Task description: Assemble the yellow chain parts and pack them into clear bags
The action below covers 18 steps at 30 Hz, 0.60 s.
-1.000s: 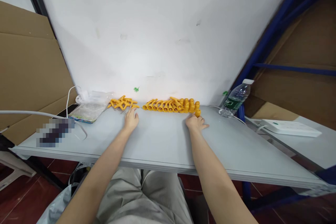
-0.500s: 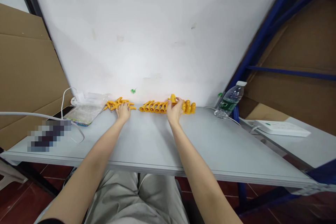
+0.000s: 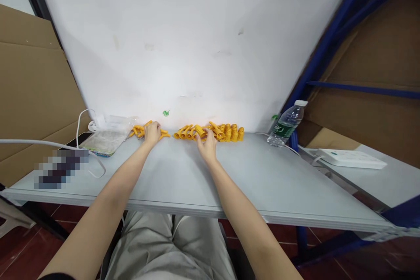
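Observation:
My right hand (image 3: 208, 145) is closed around a small yellow plastic piece (image 3: 199, 130), thumb and fingers on its sides, just over a row of similar parts. Those flared, horn-like yellow pieces (image 3: 182, 134) lie side by side, hollow ends facing me. To their right, more yellow pieces (image 3: 234, 133) stand upright in close ranks. My left hand (image 3: 152, 134) bends over a loose heap of thin, branching yellow pieces (image 3: 138, 131) with small metal chains. Its fingers are drawn together, and whatever is in them is hidden.
A clear plastic bag (image 3: 110, 136) and white cables (image 3: 49, 143) lie on the left of the grey table (image 3: 183, 183). At the right, a water bottle (image 3: 287, 123) leans near the blue frame, with a white power strip (image 3: 352, 159) beyond. A white panel (image 3: 203, 43) rises behind.
My right hand has moved left and lower with the yellow piece, which is now tilted over the row. My left hand has shifted slightly left and up over the heap, its fingers drawing together.

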Available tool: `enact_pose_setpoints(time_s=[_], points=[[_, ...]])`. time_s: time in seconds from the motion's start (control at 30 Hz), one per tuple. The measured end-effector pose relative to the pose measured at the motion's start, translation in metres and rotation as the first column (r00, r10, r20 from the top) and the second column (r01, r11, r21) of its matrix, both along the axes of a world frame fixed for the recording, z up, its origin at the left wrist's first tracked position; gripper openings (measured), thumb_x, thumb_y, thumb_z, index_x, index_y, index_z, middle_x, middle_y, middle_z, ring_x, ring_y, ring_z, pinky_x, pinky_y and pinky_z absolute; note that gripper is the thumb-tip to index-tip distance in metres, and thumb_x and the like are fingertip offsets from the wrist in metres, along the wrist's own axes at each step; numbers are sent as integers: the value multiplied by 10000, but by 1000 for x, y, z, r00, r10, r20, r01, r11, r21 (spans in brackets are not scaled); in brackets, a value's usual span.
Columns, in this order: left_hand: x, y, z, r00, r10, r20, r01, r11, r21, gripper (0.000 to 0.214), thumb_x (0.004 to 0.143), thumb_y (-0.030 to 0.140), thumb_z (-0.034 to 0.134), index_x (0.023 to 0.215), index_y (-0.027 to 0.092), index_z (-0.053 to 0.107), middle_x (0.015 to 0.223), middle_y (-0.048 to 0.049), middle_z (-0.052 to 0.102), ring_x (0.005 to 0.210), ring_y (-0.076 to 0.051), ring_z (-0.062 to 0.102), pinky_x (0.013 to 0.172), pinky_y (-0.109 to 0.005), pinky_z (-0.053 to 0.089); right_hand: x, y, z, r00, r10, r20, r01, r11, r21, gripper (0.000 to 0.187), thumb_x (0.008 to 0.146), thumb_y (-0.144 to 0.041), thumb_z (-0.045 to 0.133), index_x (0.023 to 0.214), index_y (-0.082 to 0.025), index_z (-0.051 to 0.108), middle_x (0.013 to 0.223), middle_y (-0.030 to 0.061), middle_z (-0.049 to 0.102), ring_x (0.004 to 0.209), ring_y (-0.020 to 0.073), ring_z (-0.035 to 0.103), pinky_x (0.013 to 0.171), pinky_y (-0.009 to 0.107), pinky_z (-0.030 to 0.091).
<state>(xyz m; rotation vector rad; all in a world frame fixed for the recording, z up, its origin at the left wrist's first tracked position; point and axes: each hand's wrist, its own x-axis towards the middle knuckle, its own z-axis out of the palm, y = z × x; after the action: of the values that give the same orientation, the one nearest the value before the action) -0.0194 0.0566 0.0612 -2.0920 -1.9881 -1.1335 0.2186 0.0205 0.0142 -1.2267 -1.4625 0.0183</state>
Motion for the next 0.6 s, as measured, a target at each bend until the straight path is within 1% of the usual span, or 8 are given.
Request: enact_pose_setpoints(time_s=[0.1, 0.2, 0.33, 0.47, 0.53, 0.6], points=[[2, -4, 11, 994, -52, 94, 43, 995, 92, 182, 867, 159, 453, 896, 186, 630, 887, -66, 667, 889, -204, 619, 834, -316, 436, -1, -1, -1, 1000, 9, 2, -9, 1000, -3, 375, 843, -404, 486, 1157, -200, 489, 1151, 132, 611, 941, 245, 582, 913, 440, 406], [8, -10, 11, 976, -97, 195, 74, 990, 120, 169, 843, 160, 465, 880, 188, 628, 774, -27, 618, 784, -175, 600, 758, -284, 445, -2, -1, -1, 1000, 19, -3, -19, 1000, -16, 367, 840, -402, 488, 1140, -192, 491, 1144, 136, 613, 893, 236, 591, 895, 434, 421], [20, -19, -1, 944, -139, 300, 122, 990, 74, 115, 819, 186, 504, 810, 188, 619, 664, 3, 562, 678, -158, 559, 693, -274, 445, -3, 0, -3, 999, 44, -10, -44, 999, -20, 348, 834, -375, 489, 1127, -187, 490, 1129, 134, 615, 840, 222, 599, 873, 425, 440], [30, -22, -16, 903, -145, 404, 156, 988, 7, 98, 816, 249, 546, 778, 182, 606, 641, 3, 559, 649, -154, 565, 665, -275, 449, -3, 0, -4, 998, 60, -6, -61, 998, -30, 332, 831, -373, 499, 1110, -194, 492, 1112, 123, 626, 801, 209, 600, 856, 418, 457], [32, -23, -24, 901, -130, 414, 161, 986, -40, 108, 802, 278, 576, 760, 183, 604, 637, 5, 564, 638, -151, 566, 653, -275, 447, -3, 0, -4, 998, 65, -6, -65, 997, -34, 328, 832, -372, 503, 1108, -194, 492, 1098, 118, 632, 791, 207, 602, 856, 421, 460], [32, -24, -33, 923, -121, 366, 166, 982, -94, 134, 785, 289, 595, 700, 187, 591, 623, 6, 560, 631, -153, 560, 642, -278, 439, -3, 0, -5, 998, 70, -4, -70, 997, -37, 333, 834, -372, 505, 1111, -189, 490, 1085, 117, 634, 796, 210, 607, 860, 425, 460]])
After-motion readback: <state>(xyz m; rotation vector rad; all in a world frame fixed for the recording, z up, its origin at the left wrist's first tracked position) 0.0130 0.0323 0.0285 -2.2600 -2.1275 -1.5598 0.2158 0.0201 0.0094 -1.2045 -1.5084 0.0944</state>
